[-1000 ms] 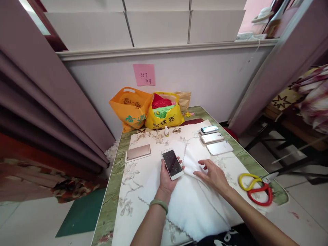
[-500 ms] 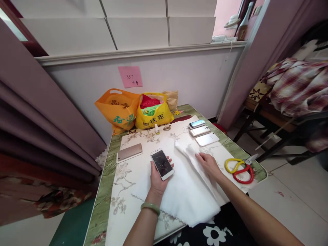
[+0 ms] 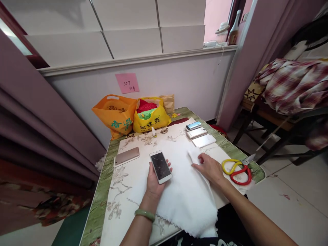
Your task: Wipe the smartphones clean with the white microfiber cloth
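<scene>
My left hand (image 3: 154,182), with a green bangle at the wrist, holds a white phone (image 3: 161,166) with its dark screen facing up. The fingers wrap round its right edge. To the right, my right hand (image 3: 208,168) has thumb and fingers on the top right part of a white cloth (image 3: 188,201), which spreads over the table's front and hangs at its near edge. A pinkish phone (image 3: 127,156) lies at the left on something white. Three more phones lie in a row at the back right, the nearest one white (image 3: 204,140).
Red and yellow scissors (image 3: 239,170) lie at the right edge. An orange bag (image 3: 115,114), a yellow bag (image 3: 151,118) and a brown paper bag (image 3: 168,103) stand at the back. A small bottle (image 3: 154,132) and glasses (image 3: 164,130) are before them. A chair with clothes stands right.
The raised fold of cloth under my right hand has come down and lies flatter, and the thumb has shifted. My left hand still holds the phone. The camera view has shifted slightly.
</scene>
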`<state>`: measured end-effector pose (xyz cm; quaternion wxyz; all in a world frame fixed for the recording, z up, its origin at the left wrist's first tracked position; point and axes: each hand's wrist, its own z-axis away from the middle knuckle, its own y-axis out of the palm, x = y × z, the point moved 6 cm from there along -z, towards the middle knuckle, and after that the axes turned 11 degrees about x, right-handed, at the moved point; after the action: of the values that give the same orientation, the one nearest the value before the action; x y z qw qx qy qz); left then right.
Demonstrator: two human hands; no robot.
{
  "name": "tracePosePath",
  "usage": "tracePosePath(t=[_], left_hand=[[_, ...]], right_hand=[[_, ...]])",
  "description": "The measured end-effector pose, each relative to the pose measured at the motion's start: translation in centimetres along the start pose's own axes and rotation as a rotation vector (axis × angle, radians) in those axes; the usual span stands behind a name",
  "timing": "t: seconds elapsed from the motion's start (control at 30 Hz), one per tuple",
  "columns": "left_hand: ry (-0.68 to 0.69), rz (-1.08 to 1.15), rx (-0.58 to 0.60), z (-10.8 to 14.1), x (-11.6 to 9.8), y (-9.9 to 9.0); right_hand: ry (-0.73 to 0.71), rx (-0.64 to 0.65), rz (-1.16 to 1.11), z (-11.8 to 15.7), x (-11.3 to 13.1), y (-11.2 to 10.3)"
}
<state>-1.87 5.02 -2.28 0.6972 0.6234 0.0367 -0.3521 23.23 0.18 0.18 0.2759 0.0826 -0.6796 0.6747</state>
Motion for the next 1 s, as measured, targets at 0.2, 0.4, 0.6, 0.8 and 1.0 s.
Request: tracePosePath(t=[0.2,0.4,0.6,0.8,1.0], left_hand=[[-0.082,0.074,0.066,-2.8,3.6,2.2],[-0.118,0.083,0.1,-3.6,5.0,2.0],[-0.116,0.042,0.132,-3.5,5.0,2.0],[-0.136,0.089,0.15,-3.5,5.4,1.9],[-0.12,0.104,0.146,-3.5,5.3,1.7]], right_hand=[[0.013,-0.004,0.013,-0.1,-1.2,-0.8],[-0.045,-0.014,-0.033,0.3,0.2,-0.4],[0.009,-0.006,0.003,-0.4,0.2,0.4],[-0.016,-0.105,-0.754,-0.9,-2.5,-0.5],[-0.172,-0.092,-0.805,0.1,3.9,0.1]])
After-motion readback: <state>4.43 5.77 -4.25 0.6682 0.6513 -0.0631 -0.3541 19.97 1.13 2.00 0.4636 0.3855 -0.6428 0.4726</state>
